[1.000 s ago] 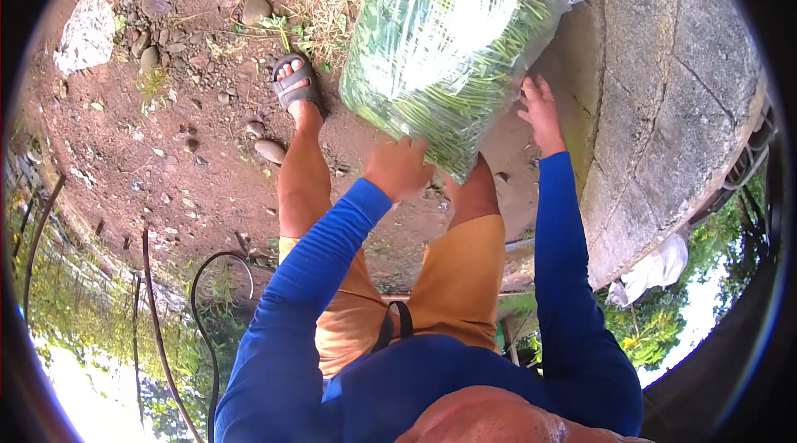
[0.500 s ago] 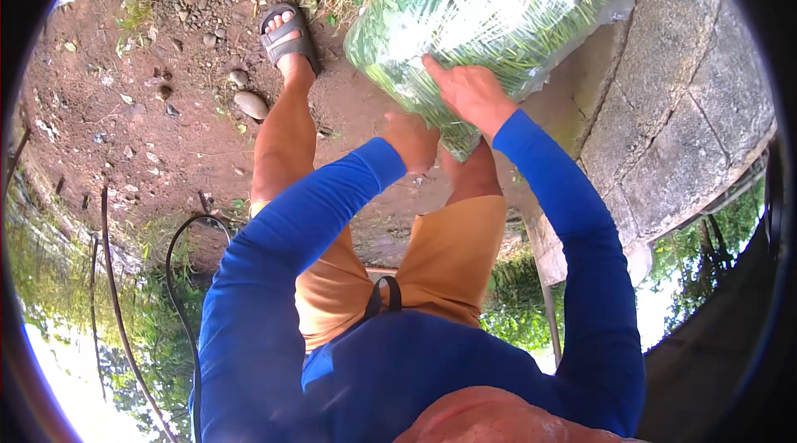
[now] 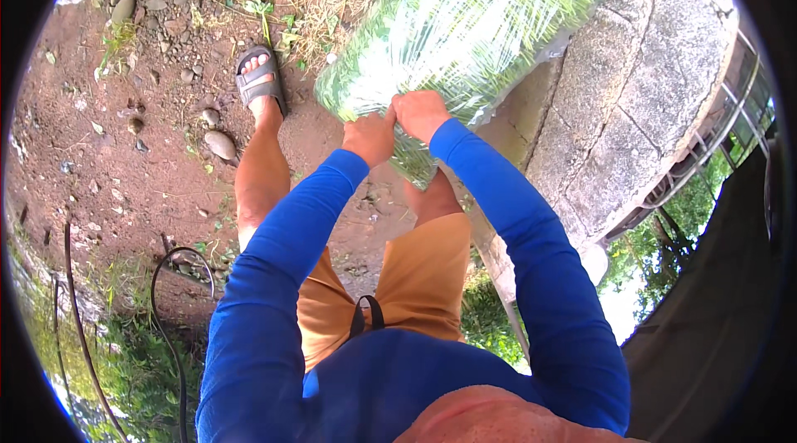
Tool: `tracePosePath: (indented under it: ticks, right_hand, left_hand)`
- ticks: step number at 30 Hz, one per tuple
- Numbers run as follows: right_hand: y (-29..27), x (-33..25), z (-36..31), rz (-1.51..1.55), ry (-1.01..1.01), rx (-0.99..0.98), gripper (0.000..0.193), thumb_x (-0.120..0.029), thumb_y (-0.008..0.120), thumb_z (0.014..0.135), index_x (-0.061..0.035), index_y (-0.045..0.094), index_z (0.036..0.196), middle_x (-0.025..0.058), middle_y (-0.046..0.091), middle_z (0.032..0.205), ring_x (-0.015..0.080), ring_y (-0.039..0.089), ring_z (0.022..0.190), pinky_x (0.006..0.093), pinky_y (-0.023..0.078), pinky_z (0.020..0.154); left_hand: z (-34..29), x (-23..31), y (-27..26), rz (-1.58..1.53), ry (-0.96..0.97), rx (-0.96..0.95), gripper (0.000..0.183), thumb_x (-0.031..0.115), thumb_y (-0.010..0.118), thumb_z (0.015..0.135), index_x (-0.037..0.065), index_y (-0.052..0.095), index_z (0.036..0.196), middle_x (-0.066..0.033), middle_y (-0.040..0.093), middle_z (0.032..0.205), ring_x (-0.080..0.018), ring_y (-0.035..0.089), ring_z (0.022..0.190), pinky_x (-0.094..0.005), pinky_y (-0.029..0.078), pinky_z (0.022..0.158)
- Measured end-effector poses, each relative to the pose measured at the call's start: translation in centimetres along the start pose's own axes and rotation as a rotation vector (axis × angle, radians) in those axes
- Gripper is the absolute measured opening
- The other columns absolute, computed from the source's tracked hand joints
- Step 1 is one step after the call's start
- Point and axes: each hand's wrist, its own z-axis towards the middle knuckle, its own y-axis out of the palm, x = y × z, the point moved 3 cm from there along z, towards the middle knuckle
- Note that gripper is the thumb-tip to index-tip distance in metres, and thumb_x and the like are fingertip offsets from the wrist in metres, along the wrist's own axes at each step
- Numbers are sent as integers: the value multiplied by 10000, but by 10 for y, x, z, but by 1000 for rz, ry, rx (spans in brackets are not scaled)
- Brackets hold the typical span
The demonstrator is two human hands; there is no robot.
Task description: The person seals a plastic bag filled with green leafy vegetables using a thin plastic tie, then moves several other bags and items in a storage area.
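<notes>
A large clear plastic bag (image 3: 481, 24) packed with long green stems and leaves lies tilted in front of me. It rests partly against the concrete, its near corner hanging by my right leg. My left hand (image 3: 369, 137) is closed on the plastic at the near side of the bag. Right beside it, my right hand (image 3: 422, 115) is also closed, pinching the plastic, and the two hands touch at the fingertips. Whatever fold of plastic sits between the fingers is mostly hidden.
A cracked concrete slab (image 3: 618, 102) rises on the right, with a metal railing (image 3: 735, 107) past its edge. Brown dirt with stones (image 3: 220, 144) stretches left. A dark bent cable or hose (image 3: 158, 277) stands at the lower left. My sandalled foot (image 3: 261, 82) is planted beside the bag.
My right hand has drawn back from lying over the bag with a finger extended, and now grips beside the left. My left hand has come up onto the plastic. The view has shifted right.
</notes>
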Motion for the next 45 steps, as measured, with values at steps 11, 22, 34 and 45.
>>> tracePosePath:
  ticks: [11,22,34,45]
  right_hand:
    - [-19,21,-27,190,-135,117,206,-182,541,937,-80,711,884,148,723,752,355,716,731,497,554,662]
    - [-3,28,-26,-61,-195,71,153,-199,572,921,-135,692,851,74,722,706,267,735,700,429,534,603]
    - [-18,41,-34,115,-300,82,117,-171,573,891,-112,656,835,128,692,694,322,715,703,465,537,629]
    - [-30,40,-55,108,-276,97,76,-166,601,863,-124,644,818,106,684,709,314,701,710,488,483,651]
  left_hand:
    - [31,-23,7,-1122,63,-283,558,125,668,875,103,536,1417,1,670,996,-165,593,885,-350,504,797]
    - [29,-6,-17,-86,179,-157,479,173,584,911,154,538,1387,-206,730,1030,-421,695,996,-544,523,880]
    - [23,-9,-8,233,58,-4,202,171,542,970,198,594,1163,-99,707,946,-322,725,922,-538,523,822]
    - [22,-13,-25,183,-38,-74,246,158,548,964,192,595,1204,-121,706,1064,-342,710,1010,-564,495,895]
